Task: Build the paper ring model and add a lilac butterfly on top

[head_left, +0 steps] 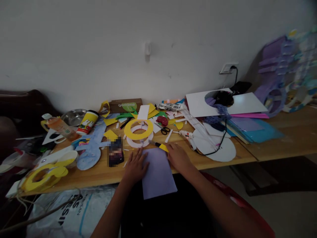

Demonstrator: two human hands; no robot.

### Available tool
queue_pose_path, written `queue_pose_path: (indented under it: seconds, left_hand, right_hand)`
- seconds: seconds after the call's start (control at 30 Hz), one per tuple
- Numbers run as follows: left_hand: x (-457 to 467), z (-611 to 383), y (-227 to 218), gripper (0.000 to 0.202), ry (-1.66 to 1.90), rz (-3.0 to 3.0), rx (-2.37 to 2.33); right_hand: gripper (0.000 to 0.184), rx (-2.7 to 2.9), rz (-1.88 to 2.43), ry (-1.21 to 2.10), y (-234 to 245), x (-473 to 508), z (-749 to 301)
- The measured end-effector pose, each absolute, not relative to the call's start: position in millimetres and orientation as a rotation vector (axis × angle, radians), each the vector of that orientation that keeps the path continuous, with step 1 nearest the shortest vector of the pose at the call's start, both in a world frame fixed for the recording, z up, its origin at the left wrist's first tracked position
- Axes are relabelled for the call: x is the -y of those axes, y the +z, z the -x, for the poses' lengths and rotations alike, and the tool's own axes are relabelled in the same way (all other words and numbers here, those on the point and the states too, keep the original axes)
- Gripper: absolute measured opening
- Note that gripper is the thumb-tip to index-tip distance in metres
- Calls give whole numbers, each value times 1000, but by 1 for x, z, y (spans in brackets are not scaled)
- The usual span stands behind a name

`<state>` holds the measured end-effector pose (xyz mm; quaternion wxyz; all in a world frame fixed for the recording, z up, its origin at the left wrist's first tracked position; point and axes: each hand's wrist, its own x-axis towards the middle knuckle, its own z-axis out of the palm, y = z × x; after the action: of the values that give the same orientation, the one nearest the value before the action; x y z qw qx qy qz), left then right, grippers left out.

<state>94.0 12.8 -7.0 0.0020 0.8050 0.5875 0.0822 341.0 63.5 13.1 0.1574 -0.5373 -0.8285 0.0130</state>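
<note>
Sheet (158, 177), one, lower centre: our spread left hand (135, 165) overlaps it, our right hand (178, 158) grips one cutter (162, 146); mid-left, one bottle (61, 128) holds orange liquid (55, 124).

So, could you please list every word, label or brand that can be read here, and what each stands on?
"goodme": on the brown box by the wall.
"AS", and less surely "RESIN": large black letters on the white bag below the table.
"KIBISAN": smaller letters, same bag.
Too small or blurred to read: the markings on the drink bottle and the glue gun.
</note>
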Motion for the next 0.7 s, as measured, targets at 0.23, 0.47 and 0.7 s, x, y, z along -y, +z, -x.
queue_pose_path:
  seconds: [0.23,0.47,0.7]
  left_hand:
    - [-29,-97,-10,55,282,-2472,-1900]
    - [-8,-89,-11,52,286,-2464,-1905]
    - [7,-72,-11,51,287,-2465,-1854]
  right_hand:
    - [38,2187,1723,-16,-12,-41,-350]
    - [44,2115,1690,-87,-24,-53,-353]
    - [38,2146,1590,-41,-28,-37,-354]
